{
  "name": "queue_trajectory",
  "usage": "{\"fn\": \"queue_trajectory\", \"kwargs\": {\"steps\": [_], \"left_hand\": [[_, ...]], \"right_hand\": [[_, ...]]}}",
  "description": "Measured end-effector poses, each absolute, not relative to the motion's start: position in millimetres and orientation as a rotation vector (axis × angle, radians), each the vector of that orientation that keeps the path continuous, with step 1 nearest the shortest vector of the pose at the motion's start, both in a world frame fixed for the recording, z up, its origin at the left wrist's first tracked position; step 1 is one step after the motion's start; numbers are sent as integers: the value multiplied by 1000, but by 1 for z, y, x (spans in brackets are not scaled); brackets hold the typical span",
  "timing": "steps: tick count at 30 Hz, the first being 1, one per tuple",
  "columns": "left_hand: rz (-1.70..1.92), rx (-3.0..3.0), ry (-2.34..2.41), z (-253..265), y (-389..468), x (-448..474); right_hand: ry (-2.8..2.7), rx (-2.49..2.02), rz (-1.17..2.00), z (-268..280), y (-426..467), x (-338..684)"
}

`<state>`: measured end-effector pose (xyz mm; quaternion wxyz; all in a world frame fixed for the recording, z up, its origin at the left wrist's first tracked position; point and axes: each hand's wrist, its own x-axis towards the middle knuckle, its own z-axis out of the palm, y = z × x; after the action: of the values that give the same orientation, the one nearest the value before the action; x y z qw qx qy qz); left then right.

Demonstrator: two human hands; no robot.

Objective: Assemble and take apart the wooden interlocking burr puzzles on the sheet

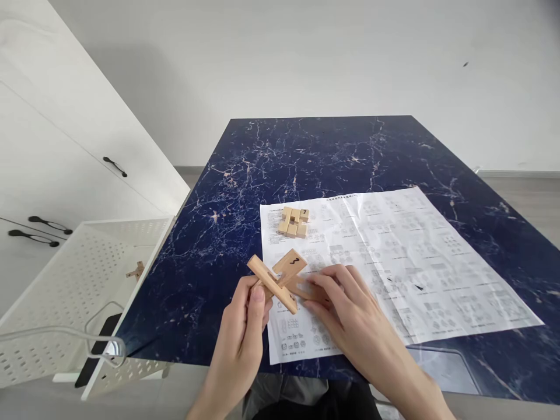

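Observation:
Flat wooden puzzle pieces cross each other between my hands, with a handwritten mark on the upper one. My left hand is closed on them, its thumb pressed near the lower left. From the right, my right hand pinches another wooden piece that runs into the crossing; its fingers hide part of it. Below both hands lies a creased instruction sheet printed with small diagrams. On its upper left corner sits a small wooden block puzzle with a mark on top.
The dark blue marble-patterned table reaches back toward a white wall. A tablet or phone-like flat device lies at the front right edge. To the left stand a white perforated rack holding a wooden piece, a cable and white cabinets.

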<state>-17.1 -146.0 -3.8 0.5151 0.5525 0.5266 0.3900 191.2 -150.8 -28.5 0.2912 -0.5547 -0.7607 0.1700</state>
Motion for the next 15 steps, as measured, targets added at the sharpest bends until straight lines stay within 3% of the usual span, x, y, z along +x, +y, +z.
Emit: {"fn": "queue_trajectory", "kwargs": {"steps": [12, 15], "left_hand": [[838, 1513, 1282, -4, -149, -23], [790, 1541, 1217, -2, -149, -22]], "right_hand": [[-1721, -1631, 427, -18, -163, 234], [-1512, -1682, 598, -8, -166, 246]]}}
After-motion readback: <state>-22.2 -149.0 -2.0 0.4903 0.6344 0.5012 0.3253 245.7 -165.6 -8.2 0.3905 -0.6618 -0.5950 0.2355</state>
